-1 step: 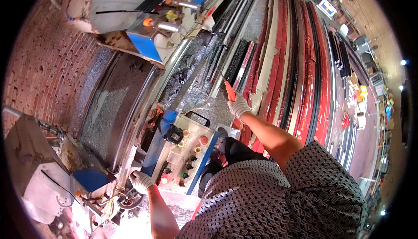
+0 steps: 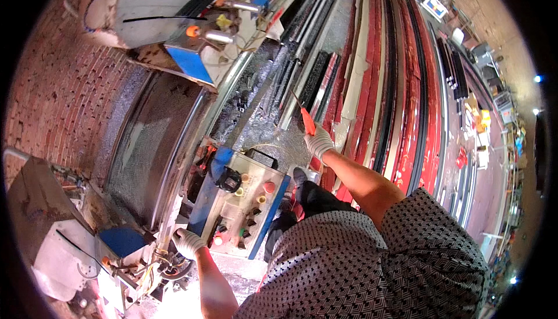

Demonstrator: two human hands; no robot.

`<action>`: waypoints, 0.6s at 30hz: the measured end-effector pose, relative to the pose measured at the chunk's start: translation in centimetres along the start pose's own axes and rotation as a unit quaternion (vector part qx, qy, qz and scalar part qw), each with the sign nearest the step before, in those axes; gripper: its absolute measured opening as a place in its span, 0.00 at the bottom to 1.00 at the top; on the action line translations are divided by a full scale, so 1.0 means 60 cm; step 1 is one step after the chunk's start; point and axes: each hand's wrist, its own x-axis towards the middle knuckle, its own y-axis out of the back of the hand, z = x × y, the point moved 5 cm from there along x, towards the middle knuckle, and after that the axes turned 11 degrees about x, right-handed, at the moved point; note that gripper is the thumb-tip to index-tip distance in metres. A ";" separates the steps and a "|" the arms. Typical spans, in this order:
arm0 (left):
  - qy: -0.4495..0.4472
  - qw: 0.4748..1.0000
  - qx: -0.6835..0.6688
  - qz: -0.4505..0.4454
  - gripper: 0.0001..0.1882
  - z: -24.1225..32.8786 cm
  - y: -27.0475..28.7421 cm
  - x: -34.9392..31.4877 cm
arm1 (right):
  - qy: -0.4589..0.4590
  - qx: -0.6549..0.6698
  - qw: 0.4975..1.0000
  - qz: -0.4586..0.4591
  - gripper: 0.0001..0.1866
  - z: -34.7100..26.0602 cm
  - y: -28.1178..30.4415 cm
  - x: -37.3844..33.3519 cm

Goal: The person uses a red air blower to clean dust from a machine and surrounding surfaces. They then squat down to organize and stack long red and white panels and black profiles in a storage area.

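My right hand (image 2: 319, 143), in a white glove, is closed round the orange handle of a tool (image 2: 307, 121) with a thin dark shaft pointing away from me. It is held in the air beside the long red strips. At lower left my gloved left hand (image 2: 189, 244) rests by the machine's edge, fingers curled; what they close on is hidden. Between the two hands sits a control box (image 2: 247, 200) with a pale face, blue sides, several black knobs and a red button (image 2: 268, 187). A dark object with a round dial (image 2: 229, 180) lies on its left side.
Long red, cream and black strips (image 2: 401, 98) lie side by side to the right. A metal machine with a dark bed (image 2: 154, 144) runs along the left, its raised head (image 2: 192, 60) at upper left. A brick wall (image 2: 52, 86) stands beyond. Metal shavings cover the area under the tool.
The surroundings sit slightly further left in the picture. Both hands keep nearly the same place, and the orange-handled tool stays in my right hand.
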 end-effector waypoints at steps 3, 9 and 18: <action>-0.020 0.999 0.034 -0.003 0.24 0.005 0.013 -0.017 | -0.032 0.059 0.997 0.024 0.18 0.079 0.045 -0.022; -0.112 0.988 0.100 0.026 0.26 -0.042 0.012 0.037 | -0.179 0.242 0.953 0.040 0.07 0.092 0.127 0.024; -0.104 0.964 -0.184 0.162 0.13 -0.099 0.002 -0.029 | -0.267 0.507 0.813 0.107 0.10 0.125 0.333 0.202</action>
